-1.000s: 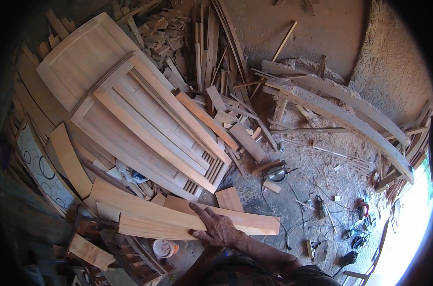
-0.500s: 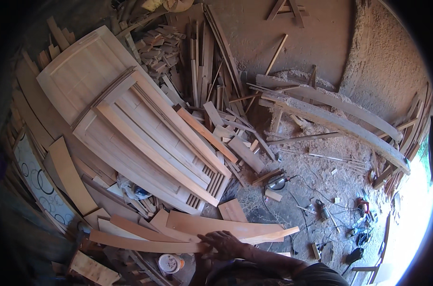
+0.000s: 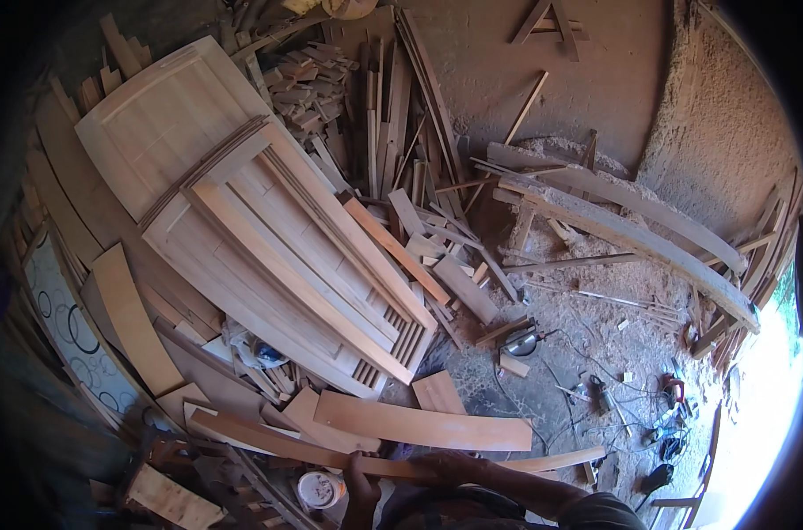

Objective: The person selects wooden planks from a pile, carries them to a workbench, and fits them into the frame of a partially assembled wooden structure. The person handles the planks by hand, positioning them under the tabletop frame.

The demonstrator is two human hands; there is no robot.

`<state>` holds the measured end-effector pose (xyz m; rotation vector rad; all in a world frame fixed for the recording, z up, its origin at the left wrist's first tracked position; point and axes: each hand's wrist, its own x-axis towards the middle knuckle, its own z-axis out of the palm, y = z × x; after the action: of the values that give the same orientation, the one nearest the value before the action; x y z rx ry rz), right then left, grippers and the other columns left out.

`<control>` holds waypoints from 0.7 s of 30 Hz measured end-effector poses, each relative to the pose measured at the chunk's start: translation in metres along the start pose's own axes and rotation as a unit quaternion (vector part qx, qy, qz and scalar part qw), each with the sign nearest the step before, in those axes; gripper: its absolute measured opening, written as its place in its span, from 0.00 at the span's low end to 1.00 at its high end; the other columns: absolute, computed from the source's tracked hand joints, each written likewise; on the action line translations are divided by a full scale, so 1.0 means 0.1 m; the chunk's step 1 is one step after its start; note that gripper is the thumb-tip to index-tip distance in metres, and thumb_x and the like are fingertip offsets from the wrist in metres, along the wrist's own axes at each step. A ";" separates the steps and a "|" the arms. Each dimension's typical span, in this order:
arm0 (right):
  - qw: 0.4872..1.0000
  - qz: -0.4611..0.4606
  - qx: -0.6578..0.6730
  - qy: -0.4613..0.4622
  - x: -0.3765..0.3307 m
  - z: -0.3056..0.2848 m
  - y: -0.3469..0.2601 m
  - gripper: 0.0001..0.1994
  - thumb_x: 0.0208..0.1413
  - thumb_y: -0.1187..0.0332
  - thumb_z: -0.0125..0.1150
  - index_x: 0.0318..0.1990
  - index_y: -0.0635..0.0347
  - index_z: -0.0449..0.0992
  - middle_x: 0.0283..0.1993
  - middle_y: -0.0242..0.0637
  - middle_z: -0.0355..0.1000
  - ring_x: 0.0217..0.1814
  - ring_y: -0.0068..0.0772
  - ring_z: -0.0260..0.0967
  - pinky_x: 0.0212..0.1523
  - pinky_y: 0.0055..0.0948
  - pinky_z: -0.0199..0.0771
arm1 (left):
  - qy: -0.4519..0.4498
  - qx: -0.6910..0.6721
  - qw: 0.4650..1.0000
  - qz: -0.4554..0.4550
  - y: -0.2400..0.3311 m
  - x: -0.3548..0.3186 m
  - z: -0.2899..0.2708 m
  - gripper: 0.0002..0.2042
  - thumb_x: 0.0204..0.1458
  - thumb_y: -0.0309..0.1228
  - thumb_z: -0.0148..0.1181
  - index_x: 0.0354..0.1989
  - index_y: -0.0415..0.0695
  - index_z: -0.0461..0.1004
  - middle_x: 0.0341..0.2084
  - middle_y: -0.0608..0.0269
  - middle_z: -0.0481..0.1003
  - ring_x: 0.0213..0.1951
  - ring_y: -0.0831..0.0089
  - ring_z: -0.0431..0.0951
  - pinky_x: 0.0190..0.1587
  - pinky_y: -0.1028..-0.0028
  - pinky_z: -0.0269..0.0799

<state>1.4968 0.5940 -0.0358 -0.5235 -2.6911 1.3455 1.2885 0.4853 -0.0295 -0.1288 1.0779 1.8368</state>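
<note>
A long, narrow, curved wooden plank (image 3: 269,446) runs across the bottom of the view from left to right. My left hand (image 3: 359,481) grips it from the near side, thumb up over its edge. My right hand (image 3: 452,465) is closed over the plank a little to the right, and its forearm runs off to the lower right. Just beyond the held plank, a wider curved plank (image 3: 419,428) lies on the floor pile.
Large panelled door leaves (image 3: 269,247) lean at the left among stacked offcuts. A white tub (image 3: 320,488) stands by my left hand. Power tools (image 3: 521,343) and cables lie on the sawdust floor to the right. Long curved beams (image 3: 640,234) rest at the right wall.
The view has lifted, so the planks and my hands sit lower in the picture. My right hand lay flat on the planks; now both hands hold the narrow plank.
</note>
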 end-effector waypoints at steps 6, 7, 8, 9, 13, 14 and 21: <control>0.999 -0.026 -0.003 0.031 0.16 0.20 0.00 0.25 0.58 0.51 0.58 0.55 0.62 0.69 0.44 0.53 0.75 0.45 0.57 0.75 0.45 0.49 0.75 | -0.010 -0.011 0.999 0.045 0.06 0.21 0.01 0.06 0.59 0.34 0.51 0.34 0.45 0.66 0.24 0.67 0.66 0.28 0.72 0.69 0.35 0.70 0.69; 0.998 -0.044 -0.004 0.037 0.21 0.28 0.06 0.24 0.59 0.52 0.58 0.53 0.62 0.70 0.43 0.53 0.75 0.44 0.57 0.75 0.42 0.49 0.76 | -0.017 -0.039 0.998 0.042 0.12 0.16 0.15 0.07 0.60 0.35 0.51 0.34 0.46 0.66 0.24 0.67 0.65 0.27 0.73 0.68 0.35 0.70 0.68; 1.000 0.002 -0.004 -0.002 0.25 0.29 0.04 0.24 0.58 0.52 0.59 0.53 0.61 0.70 0.45 0.53 0.75 0.44 0.56 0.75 0.42 0.49 0.76 | -0.019 -0.069 0.996 0.047 0.18 0.11 0.23 0.08 0.61 0.36 0.51 0.34 0.46 0.65 0.24 0.68 0.64 0.26 0.73 0.66 0.34 0.70 0.67; 0.998 0.032 -0.003 -0.053 0.36 0.26 -0.11 0.23 0.58 0.52 0.59 0.54 0.60 0.70 0.46 0.53 0.75 0.44 0.56 0.76 0.43 0.48 0.76 | 0.006 -0.076 0.995 0.063 0.24 0.15 0.15 0.12 0.62 0.42 0.53 0.35 0.46 0.64 0.22 0.69 0.62 0.24 0.74 0.62 0.33 0.68 0.65; 0.985 -0.165 -0.043 0.001 0.38 0.04 0.04 0.21 0.57 0.57 0.62 0.52 0.59 0.70 0.42 0.52 0.74 0.37 0.54 0.75 0.37 0.44 0.77 | 0.041 -0.154 0.975 0.154 0.40 0.12 0.31 0.16 0.61 0.46 0.56 0.37 0.45 0.66 0.24 0.62 0.72 0.25 0.68 0.74 0.35 0.67 0.73; 0.991 -0.095 0.076 -0.056 0.41 -0.12 -0.11 0.20 0.58 0.59 0.63 0.53 0.61 0.70 0.40 0.45 0.74 0.35 0.43 0.75 0.37 0.36 0.76 | 0.065 -0.124 0.971 0.194 0.43 0.13 0.25 0.16 0.61 0.45 0.55 0.38 0.44 0.67 0.24 0.61 0.73 0.25 0.67 0.76 0.34 0.67 0.75; 0.915 0.083 0.242 -0.311 0.42 -0.30 -0.10 0.24 0.63 0.51 0.56 0.54 0.62 0.72 0.41 0.36 0.73 0.41 0.27 0.71 0.41 0.30 0.72 | 0.240 -0.081 0.928 0.274 0.22 -0.46 0.24 0.13 0.63 0.42 0.52 0.40 0.44 0.67 0.19 0.58 0.75 0.22 0.68 0.77 0.27 0.69 0.76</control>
<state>1.4617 0.6256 -0.0122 -0.3060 -2.5865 2.4906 1.3042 0.4680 0.0213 -0.4296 1.3923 2.4825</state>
